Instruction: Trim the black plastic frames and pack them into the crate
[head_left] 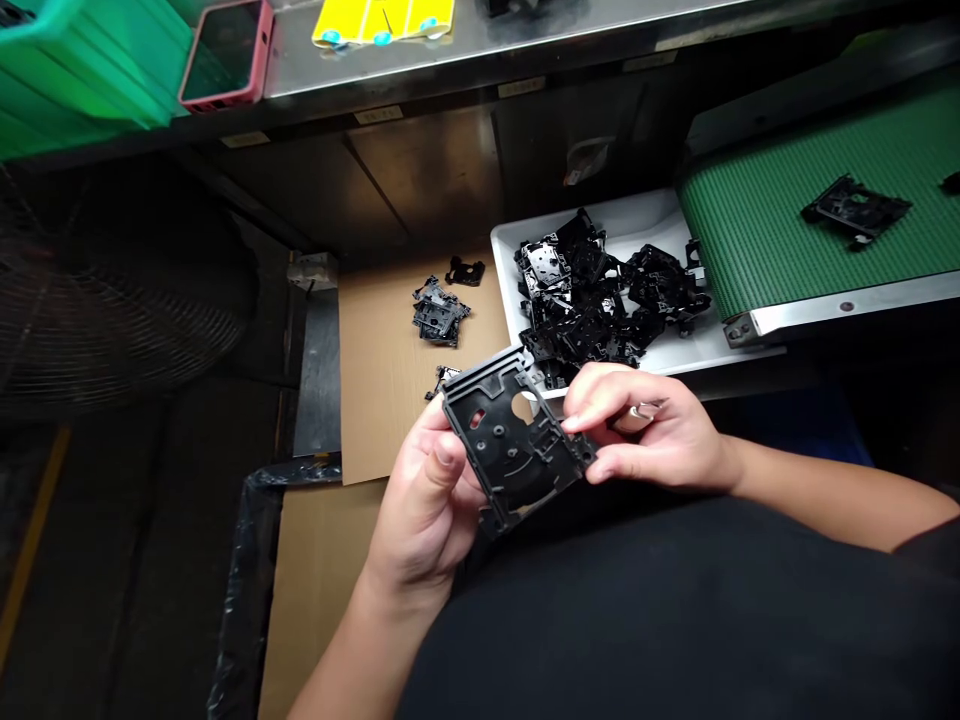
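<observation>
A black moulded plastic frame [517,440], flat with holes and raised ribs, is tilted up in front of me. My left hand [435,490] grips it along its left edge, thumb on the near face and fingers behind. At its right edge, my right hand [652,425] is closed, with thumb and forefinger pinching the corner. A small shiny metal thing [643,412] shows by the curled fingers of that hand; its kind is unclear. Just beyond the frame, a white tray [660,360] holds a heap of similar black parts [592,290].
Stacked black parts [441,315] lie on brown cardboard [375,380]. To the right, a green conveyor belt [772,230] carries another part [856,210]. A large fan [112,290] stands left. A metal shelf [570,30] above bears a phone [225,55] and a green bin [90,70].
</observation>
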